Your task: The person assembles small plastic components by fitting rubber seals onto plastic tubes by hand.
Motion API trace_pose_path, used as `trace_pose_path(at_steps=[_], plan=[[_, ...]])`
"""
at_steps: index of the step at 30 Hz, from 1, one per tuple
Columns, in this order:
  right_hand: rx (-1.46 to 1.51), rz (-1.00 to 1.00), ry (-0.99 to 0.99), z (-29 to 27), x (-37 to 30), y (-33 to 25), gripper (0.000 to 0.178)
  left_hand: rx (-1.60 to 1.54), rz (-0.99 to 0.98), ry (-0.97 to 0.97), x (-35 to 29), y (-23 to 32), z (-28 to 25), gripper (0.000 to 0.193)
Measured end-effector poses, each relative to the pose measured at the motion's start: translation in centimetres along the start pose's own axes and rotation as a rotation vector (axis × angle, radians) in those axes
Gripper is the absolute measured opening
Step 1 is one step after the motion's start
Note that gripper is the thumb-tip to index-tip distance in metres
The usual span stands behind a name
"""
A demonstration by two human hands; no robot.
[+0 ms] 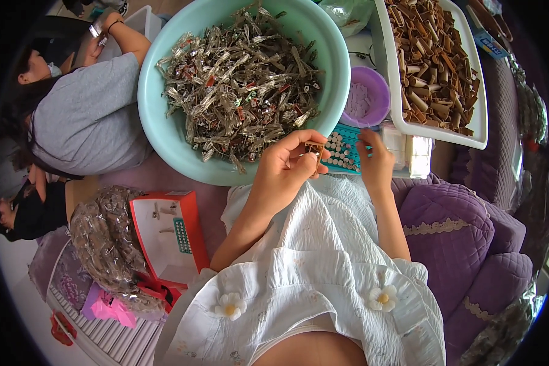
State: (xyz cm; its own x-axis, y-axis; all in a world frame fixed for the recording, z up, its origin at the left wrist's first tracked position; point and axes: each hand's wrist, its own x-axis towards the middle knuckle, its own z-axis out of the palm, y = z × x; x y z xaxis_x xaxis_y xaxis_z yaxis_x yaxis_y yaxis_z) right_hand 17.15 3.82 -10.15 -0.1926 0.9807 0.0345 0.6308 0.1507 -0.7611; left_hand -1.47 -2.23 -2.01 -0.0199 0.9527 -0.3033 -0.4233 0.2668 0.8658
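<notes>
My left hand (290, 165) is closed around a small brown folded piece (314, 148), held upright between thumb and fingers in front of the green basin. Beside it lies a teal tray (355, 135) with rows of small round silvery discs (341, 152). At the tray's right side my right hand (375, 155) hovers, its fingers curled in toward the thumb. Whatever its fingertips hold, if anything, is too small and blurred to make out. A purple bowl (381, 85) with small white pieces (358, 100) stands just beyond the tray.
The large green basin (149, 116) is heaped with clear-wrapped bundles (244, 85). A white bin (479, 131) of brown curled pieces (436, 67) stands far right. Left are a red-edged box (192, 235), plastic-wrapped goods (107, 235) and a person in grey (94, 116). Purple cushions (448, 226) sit right.
</notes>
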Motion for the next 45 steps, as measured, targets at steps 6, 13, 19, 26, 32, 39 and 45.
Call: trace_pose_path(at_steps=[6,13,19,26,32,39,45], plan=[[-0.299,-0.225,-0.061,1.3,0.1,1.1,0.02,-0.016,-0.027,-0.005,-0.1,-0.2,0.0,0.023],[-0.257,-0.362,-0.113,0.6,0.1,1.2,0.02,-0.033,-0.024,-0.024,0.0,-0.3,-0.3,0.024],[-0.313,-0.371,-0.179,0.7,0.1,1.2,0.022,-0.021,-0.036,-0.025,0.0,-0.3,-0.3,0.024],[0.06,-0.155,-0.044,-0.8,-0.1,-2.4,0.018,0.003,-0.074,-0.049,-0.2,-0.2,-0.1,0.027],[0.464,-0.391,0.179,-1.0,-2.0,-8.7,0.024,-0.064,-0.139,-0.092,-1.1,0.5,1.4,0.028],[0.279,-0.511,0.167,-1.8,-1.5,-8.7,0.026,0.07,-0.063,-0.056,-1.1,0.3,2.1,0.026],[0.214,-0.577,0.073,-2.5,-1.1,-7.2,0.024,-0.077,-0.067,-0.067,-0.6,0.1,1.1,0.026]])
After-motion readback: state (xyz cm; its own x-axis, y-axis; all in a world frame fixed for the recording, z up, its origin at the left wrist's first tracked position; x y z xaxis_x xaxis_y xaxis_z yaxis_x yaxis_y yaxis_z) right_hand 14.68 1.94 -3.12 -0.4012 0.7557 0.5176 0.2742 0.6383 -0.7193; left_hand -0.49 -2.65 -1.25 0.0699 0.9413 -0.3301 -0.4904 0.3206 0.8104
